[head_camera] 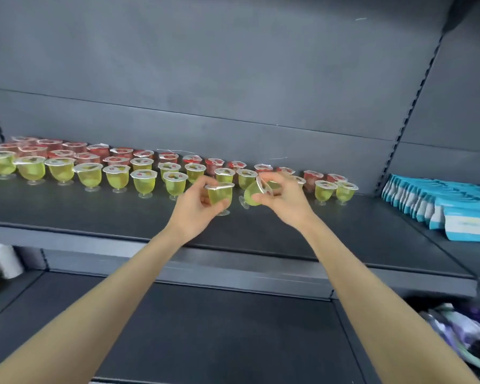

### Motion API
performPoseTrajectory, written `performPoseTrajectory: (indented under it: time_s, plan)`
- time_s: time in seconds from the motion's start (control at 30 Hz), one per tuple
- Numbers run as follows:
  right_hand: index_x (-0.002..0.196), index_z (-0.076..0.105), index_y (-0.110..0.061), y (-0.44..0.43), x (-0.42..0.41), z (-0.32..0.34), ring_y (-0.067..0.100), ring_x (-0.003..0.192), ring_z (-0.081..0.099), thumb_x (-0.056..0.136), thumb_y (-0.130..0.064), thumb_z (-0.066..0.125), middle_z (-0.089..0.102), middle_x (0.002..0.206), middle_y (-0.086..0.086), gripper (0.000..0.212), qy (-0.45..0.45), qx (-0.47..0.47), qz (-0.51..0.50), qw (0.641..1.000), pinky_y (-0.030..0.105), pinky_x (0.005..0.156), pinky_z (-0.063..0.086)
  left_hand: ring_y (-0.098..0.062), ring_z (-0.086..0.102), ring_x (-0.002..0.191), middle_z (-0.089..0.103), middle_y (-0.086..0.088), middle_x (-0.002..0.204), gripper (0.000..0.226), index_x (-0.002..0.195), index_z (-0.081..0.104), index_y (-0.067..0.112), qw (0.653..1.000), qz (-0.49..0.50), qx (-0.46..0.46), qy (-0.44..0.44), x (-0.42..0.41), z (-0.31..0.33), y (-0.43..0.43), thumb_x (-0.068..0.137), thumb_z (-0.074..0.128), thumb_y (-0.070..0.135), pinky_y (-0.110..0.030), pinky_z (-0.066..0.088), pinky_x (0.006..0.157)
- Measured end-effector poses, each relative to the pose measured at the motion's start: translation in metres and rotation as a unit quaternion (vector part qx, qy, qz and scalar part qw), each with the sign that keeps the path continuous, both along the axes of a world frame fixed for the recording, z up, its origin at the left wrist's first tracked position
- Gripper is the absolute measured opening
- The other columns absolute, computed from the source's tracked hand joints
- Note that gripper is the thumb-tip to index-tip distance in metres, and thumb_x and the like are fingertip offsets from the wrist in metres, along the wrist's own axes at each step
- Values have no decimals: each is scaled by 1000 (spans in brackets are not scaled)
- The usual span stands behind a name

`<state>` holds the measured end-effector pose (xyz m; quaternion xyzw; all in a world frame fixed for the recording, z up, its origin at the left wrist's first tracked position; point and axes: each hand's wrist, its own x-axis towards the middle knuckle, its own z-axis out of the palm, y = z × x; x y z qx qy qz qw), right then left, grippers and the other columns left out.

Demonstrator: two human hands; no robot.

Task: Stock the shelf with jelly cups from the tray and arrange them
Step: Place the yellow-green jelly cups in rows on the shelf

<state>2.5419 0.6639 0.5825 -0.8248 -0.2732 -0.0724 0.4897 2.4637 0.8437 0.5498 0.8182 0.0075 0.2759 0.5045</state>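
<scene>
Before me, yellow-green jelly cups (144,184) and red jelly cups (121,154) stand out against a dark grey shelf (94,214), beside blue-and-white packets (466,225).

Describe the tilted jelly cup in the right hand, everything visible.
The jelly cup is clear plastic, goblet-shaped, with a short stem and round foot, filled with yellow-green jelly and sealed by a film lid. It is tilted, foot lower left, lid upper right. The right hand grips its lid end over the shelf; whether the foot touches the shelf is unclear. The upright cup in the left hand stands apart from it.
</scene>
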Motion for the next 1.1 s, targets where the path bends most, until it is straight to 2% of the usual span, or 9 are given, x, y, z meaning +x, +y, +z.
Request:
performPoseTrajectory:
  time_s: [0.1,0.13,0.27,0.5,0.63,0.77,0.9,1.0,1.1]
  plan:
    - [117,59,-16,11,26,0,16,112,54,77,-12,75,52,121,-8,44,7,-36,18,999,27,91,43,-15,64,76,68,-2,86,35,110,53,17,998,51,40,17,20,0,5,81,72,21,-9,47,63]
    - [118,59,-16,15,33,-1,15,113,52,79,-11,73,52,122,-7,42,8,-48,23,999,25,89,40,-15,64,77,68,-4,86,36,110,52,15,996,68,52,26,26,-1,7,81,72,21,-11,47,63]
    - [118,59,-14,31,55,-10,18,121,49,82,-12,70,52,134,2,37,-21,-99,22,995,21,89,35,-26,65,83,68,-12,91,38,110,49,18,988,104,100,63,46,-3,17,81,72,22,-36,55,76]
    - [117,60,-13,56,67,-19,20,120,51,85,-13,69,49,135,2,33,-88,-166,-2,982,21,90,39,-18,56,78,58,-3,91,41,118,48,13,974,111,169,102,67,2,30,83,69,17,-26,43,67]
    - [111,58,-17,63,63,-17,21,114,56,86,-17,68,54,130,2,28,-120,-203,-22,972,28,87,48,-18,54,78,61,-9,97,41,120,46,14,968,109,187,125,72,1,34,85,68,17,-26,43,67]
    - [113,56,-16,67,55,-14,24,111,58,88,-15,65,57,127,4,27,-129,-233,-29,964,31,86,50,-27,59,88,62,-14,106,40,121,44,14,962,106,212,139,71,2,34,87,65,18,-31,48,74]
    - [119,56,-17,67,50,-11,26,115,56,88,-13,64,56,130,5,31,-93,-250,-28,963,35,88,50,-30,60,101,60,-15,119,43,127,41,16,950,94,239,175,66,6,35,89,62,16,-38,51,86]
    - [126,55,-19,62,42,-6,27,122,51,87,-13,65,52,136,4,40,-86,-276,-16,957,38,95,48,-31,57,109,54,-13,131,50,134,39,19,940,80,266,200,56,15,37,89,62,19,-37,49,88]
    - [132,52,-19,58,29,1,28,132,41,87,-14,66,39,147,5,47,-91,-288,-20,953,39,105,40,-32,54,113,49,-13,134,56,139,36,19,931,78,297,194,38,25,39,89,61,25,-40,46,91]
